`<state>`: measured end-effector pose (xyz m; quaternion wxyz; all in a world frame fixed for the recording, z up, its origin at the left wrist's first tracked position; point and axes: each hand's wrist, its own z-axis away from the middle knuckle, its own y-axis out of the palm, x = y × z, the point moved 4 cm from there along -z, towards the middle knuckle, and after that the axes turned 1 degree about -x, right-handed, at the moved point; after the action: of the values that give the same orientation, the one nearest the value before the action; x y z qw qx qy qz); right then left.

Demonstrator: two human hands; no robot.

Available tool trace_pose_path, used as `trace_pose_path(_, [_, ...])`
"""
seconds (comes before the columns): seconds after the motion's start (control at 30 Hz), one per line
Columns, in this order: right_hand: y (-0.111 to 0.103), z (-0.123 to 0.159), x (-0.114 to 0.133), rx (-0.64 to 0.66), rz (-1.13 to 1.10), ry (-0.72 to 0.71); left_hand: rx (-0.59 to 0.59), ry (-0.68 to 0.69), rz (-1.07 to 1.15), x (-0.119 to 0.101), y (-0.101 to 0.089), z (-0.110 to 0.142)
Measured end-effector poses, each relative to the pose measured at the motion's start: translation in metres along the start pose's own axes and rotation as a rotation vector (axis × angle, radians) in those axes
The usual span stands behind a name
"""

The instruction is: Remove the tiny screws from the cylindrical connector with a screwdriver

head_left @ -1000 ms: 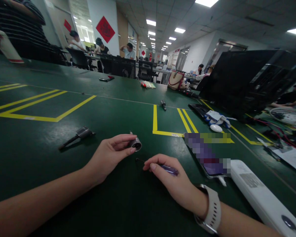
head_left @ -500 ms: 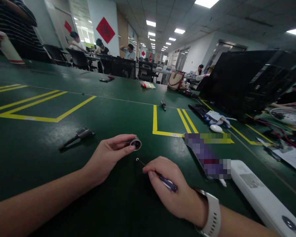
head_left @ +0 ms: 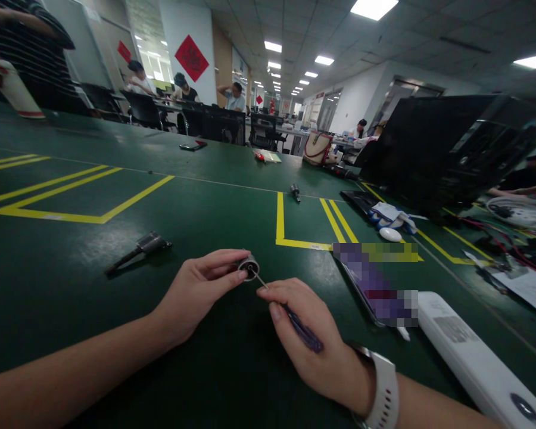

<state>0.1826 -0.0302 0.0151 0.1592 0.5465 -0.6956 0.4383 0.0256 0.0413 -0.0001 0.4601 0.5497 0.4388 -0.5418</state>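
Note:
My left hand (head_left: 205,283) pinches a small round metal part (head_left: 249,260) between thumb and fingers, its hollow open end turned toward me. In my right hand (head_left: 306,322) is a screwdriver (head_left: 304,330) with a dark purple, see-through handle. Its thin shaft points up and left, with the tip inside the hollow of the metal part. Whether a screw sits on the tip is too small to tell. Left of my hands, a dark metal part with a long shaft (head_left: 139,250) lies on the green table (head_left: 214,369).
Another small metal part (head_left: 295,192) lies farther back. To the right are a phone (head_left: 370,286), a long white device (head_left: 473,357), a glove (head_left: 390,215), a white oval object (head_left: 390,235) and a big black case (head_left: 442,149). A person in stripes stands at far left.
My right hand has tilted the screwdriver and moved it up, so its tip went from below the metal part into its hollow. My left hand has turned the part's opening slightly toward me.

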Motion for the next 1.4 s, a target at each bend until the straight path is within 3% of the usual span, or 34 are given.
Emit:
trace_pose_path(0.7, [0.005,0.002,0.008,0.04,0.08,-0.066,-0.114,0.134,-0.13,-0.009,0.006,0.005])
trace_pose_path(1.4, [0.007,0.002,0.014,-0.017,0.133,-0.1,-0.069,0.14,-0.195,-0.011,0.006,0.008])
